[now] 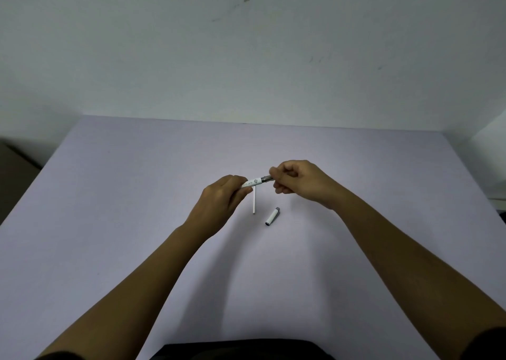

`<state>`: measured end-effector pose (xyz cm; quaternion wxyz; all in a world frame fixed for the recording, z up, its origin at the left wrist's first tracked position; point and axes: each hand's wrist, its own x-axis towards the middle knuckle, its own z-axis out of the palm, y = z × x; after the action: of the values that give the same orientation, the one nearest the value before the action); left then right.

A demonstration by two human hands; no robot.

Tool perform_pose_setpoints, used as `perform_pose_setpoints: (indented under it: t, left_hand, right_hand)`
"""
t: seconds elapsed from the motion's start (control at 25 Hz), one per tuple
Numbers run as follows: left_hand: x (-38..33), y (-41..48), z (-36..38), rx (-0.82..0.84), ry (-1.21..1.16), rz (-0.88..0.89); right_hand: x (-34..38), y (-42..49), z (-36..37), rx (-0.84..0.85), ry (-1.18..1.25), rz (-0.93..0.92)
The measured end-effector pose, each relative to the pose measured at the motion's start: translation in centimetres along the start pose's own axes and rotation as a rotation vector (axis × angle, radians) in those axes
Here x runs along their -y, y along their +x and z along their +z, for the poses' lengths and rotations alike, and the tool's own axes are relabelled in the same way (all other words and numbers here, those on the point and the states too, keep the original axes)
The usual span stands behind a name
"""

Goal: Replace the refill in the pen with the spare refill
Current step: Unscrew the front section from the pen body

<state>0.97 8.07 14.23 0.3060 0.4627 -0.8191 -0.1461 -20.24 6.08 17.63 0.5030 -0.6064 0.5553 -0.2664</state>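
Observation:
A white pen with small printed marks is held level above the table, between both hands. My left hand grips the pen's barrel at its left end. My right hand pinches the dark grey tip section at the pen's right end. Below the pen, a thin white refill lies on the table, pointing towards me. The white pen cap with a grey end lies on the table just right of the refill. Whether the tip section is joined to the barrel is hidden by my fingers.
The table has a pale lilac top and meets a plain white wall at the back. Its left edge drops to a dark floor area. A dark garment shows at the bottom edge.

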Motion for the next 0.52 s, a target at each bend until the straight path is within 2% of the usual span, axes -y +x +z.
perform_pose_setpoints:
  t: [0.24,0.52]
  left_hand:
    - [0.3,-0.3,0.2,-0.008,-0.019,-0.051]
    - [1.8,-0.2,1.0,-0.036,-0.060,-0.204]
  right_hand:
    - [0.1,0.2,-0.8,-0.001,0.113,-0.031]
    - [-0.8,2.0,-0.4,-0.062,0.524,0.010]
